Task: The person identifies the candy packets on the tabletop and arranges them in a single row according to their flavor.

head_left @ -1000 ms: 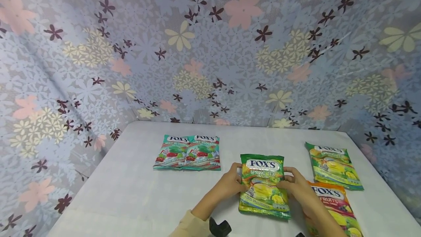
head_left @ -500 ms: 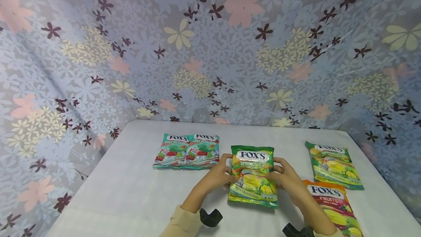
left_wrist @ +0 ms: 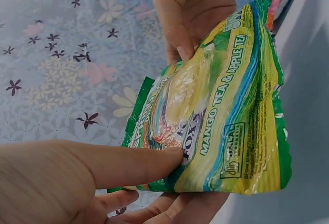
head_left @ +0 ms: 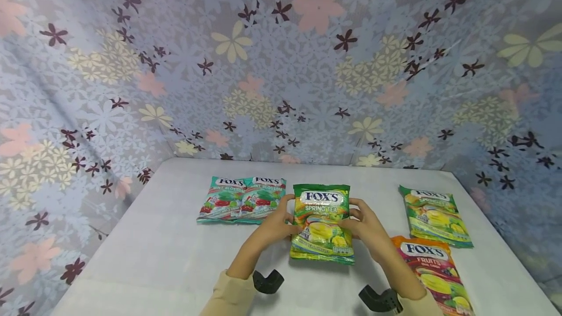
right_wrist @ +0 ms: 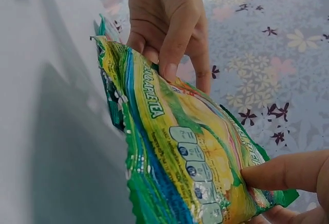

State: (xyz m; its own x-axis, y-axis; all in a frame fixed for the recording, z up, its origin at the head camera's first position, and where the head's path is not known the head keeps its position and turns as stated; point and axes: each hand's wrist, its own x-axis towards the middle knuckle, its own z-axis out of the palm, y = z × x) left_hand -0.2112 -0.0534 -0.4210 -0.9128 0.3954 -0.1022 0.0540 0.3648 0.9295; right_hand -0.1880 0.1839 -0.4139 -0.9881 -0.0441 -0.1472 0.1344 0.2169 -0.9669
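Observation:
A green and yellow Fox's Spring Tea candy bag is held between both hands over the middle of the table, its printed front facing up toward the head camera. My left hand pinches its left edge, thumb on the front and fingers behind, as the left wrist view shows on the bag. On the opposite edge my right hand pinches it the same way, with the thumb pressing the front of the bag in the right wrist view. The bag's back is hidden.
Two teal Mint Blossom candy bags lie overlapping at the back left of the white table. Another Spring Tea bag lies at the right. An orange-red Fruits bag is below it, partly behind the right forearm. Floral fabric walls the table's back and sides.
Both hands have carried the Spring Tea bag left and toward the back of the table, closer to the Mint Blossom bags. The grip on it looks the same.

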